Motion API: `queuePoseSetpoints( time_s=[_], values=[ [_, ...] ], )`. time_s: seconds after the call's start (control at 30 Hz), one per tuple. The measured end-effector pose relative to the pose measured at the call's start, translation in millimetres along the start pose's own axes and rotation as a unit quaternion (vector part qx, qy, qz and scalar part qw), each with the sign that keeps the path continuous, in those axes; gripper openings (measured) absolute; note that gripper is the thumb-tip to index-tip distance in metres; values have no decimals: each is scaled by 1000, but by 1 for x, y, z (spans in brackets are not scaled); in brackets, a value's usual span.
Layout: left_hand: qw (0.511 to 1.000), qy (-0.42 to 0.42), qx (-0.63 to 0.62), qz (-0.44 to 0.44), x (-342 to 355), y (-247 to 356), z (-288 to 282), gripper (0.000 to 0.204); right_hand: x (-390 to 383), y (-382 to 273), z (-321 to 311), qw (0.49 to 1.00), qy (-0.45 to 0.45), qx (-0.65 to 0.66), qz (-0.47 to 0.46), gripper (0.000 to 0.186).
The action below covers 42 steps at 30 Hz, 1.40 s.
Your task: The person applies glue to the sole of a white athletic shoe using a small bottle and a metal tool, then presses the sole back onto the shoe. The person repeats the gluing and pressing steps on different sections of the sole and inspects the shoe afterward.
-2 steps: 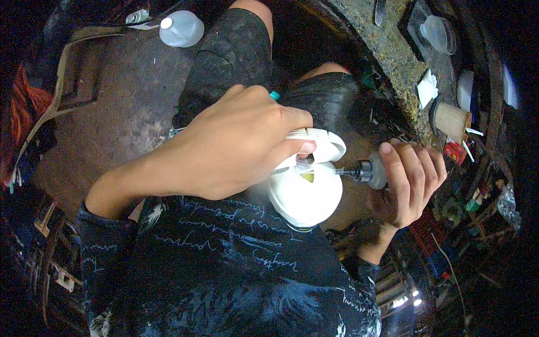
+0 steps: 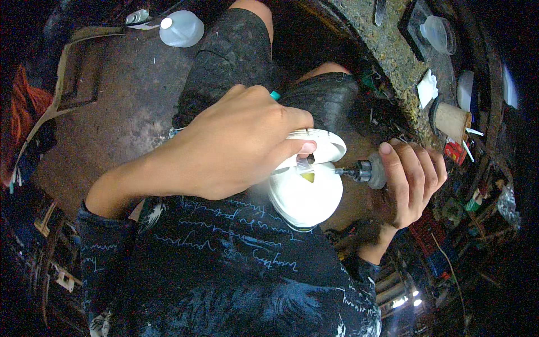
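White shoe, so judged by shape since glare hides detail, is held up in front of the dark shirt, between both hands.

Step, left to right. Left hand: fingers narrow, thumb and index pinched on the shoe's upper part; remaining fingers hidden. Grip best kept firm, thumb clear of the nozzle's line. At the cleft between the two rounded white parts, the thin nozzle of an applicator is pointed in from the right; whether its tip touches cannot be told. Judged to call for a shallow angle, light pressure and small, even passes, with the white face kept free of smears. Right hand: fingers curled around the applicator's body, thumb near its front end; wrist best kept steady.

Materials, left to right. Jug: smooth, translucent plastic, white cap, toward the far edge of the brown, scuffed floor. Shorts: black, matte, dusty-looking cloth. Shoe: smooth, bulging, with small dark ticks along the upper rim and a yellow patch inside. Applicator: slim nozzle, ribbed dark collar, cloudy rounded body; contents not made out. Table: rough, speckled, stone-like; crumpled white paper near its knee-side edge, thin-walled clear dish toward its far end.
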<state>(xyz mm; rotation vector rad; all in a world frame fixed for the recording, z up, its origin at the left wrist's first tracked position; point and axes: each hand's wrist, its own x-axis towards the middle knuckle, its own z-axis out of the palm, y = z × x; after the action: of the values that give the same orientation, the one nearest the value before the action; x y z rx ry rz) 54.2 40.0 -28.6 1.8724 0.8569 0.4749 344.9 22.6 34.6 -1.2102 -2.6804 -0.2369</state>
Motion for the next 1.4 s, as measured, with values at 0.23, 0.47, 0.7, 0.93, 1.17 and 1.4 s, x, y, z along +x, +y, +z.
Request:
queuePoseSetpoints(
  time_s=[0.23, 0.47, 0.7, 0.93, 1.17, 1.4],
  values=[
    [999, 42, -31, -3, 4, -4, 8, 29, 3, -7, -3, 1000, -11, -15, -14, 34],
    [998, 0, -55, -21, 7, -5, 5, 27, 4, -9, -1, 999, -1, -31, -28, 26],
    [996, -44, -55, -52, 8, 1, -3, 34, 3, -10, -4, 999, -6, -41, -25, 25],
    [995, -43, -74, -60, 14, -1, -5, 33, 2, -8, -5, 998, -5, -51, -32, 25],
    [994, -36, -85, -51, 14, -6, -4, 33, 1, -4, -7, 999, -5, -33, -17, 27],
    [994, -29, -102, -34, 15, -3, -6, 25, -8, 19, -3, 999, -7, 43, 25, 36]
  ],
)
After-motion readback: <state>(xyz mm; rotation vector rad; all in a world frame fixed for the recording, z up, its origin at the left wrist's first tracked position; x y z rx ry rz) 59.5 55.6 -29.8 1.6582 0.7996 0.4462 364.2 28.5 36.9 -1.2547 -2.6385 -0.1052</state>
